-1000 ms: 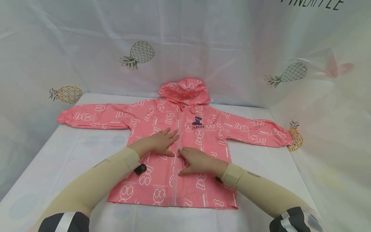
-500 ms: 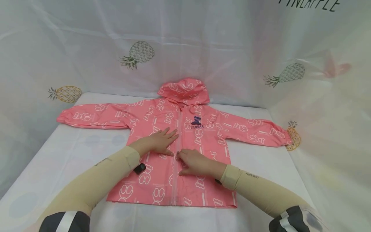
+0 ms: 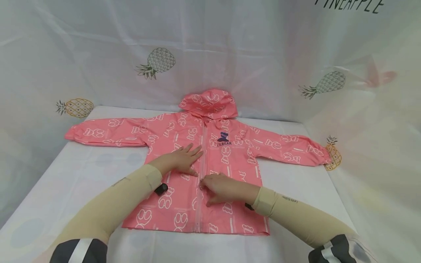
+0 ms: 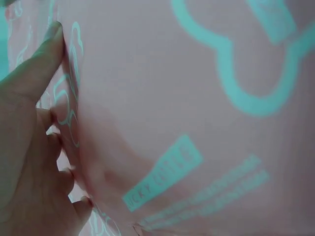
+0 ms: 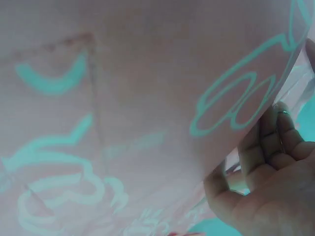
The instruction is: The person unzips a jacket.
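A pink hooded jacket (image 3: 177,215) with white bear outlines and a dark "LILBEAR" print lies front up, sleeves spread to both sides. Down its middle runs a zipper (image 3: 198,215). My left hand (image 3: 180,160) rests with spread fingers on the jacket's left front, fingertips close beside the zipper. With thumb and forefinger, my right hand (image 3: 222,188) pinches the zipper pull (image 3: 201,185) about halfway down the front; its other fingers are partly hidden in the head view. Pink fabric fills most of both wrist views, with the left hand (image 4: 34,128) and right hand (image 5: 270,182) at the sides.
The jacket lies on a table with a white cloth (image 3: 42,204). Behind and to the right hangs a white curtain (image 3: 250,54) printed with pineapples. The jacket's hood (image 3: 210,104) lies near the table's back edge.
My right hand has slid a little down along the zipper, toward the hem, with the zipper pull in its fingers. My left hand stays in about the same place on the jacket.
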The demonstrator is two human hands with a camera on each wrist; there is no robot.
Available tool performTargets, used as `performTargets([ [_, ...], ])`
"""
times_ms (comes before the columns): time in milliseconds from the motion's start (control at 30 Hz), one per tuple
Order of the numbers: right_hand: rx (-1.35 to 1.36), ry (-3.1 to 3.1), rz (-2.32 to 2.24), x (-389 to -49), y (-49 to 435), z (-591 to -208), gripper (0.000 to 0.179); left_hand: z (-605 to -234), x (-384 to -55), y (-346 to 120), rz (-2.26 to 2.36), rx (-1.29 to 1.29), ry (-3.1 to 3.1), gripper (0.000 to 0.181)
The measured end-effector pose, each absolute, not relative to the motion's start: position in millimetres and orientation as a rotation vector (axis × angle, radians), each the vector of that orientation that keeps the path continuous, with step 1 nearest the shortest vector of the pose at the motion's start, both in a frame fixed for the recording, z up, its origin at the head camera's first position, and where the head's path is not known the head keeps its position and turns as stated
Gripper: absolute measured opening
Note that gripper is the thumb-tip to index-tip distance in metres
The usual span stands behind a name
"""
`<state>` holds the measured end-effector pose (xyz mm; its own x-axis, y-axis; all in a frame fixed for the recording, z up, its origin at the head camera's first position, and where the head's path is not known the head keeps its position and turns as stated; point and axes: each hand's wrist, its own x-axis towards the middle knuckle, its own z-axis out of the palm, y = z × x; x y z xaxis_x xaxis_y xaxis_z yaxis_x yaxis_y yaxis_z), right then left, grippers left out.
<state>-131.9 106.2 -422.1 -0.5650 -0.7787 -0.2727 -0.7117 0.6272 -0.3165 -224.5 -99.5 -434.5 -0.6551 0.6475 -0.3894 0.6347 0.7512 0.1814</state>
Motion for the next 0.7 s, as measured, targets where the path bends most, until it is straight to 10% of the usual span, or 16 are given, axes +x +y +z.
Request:
performTargets([
  [700, -1.301, 2.330, -0.354, -104, 114, -417, 0.040, -431, -232, -99, 0.073, 0.968, 2.485, 0.098],
])
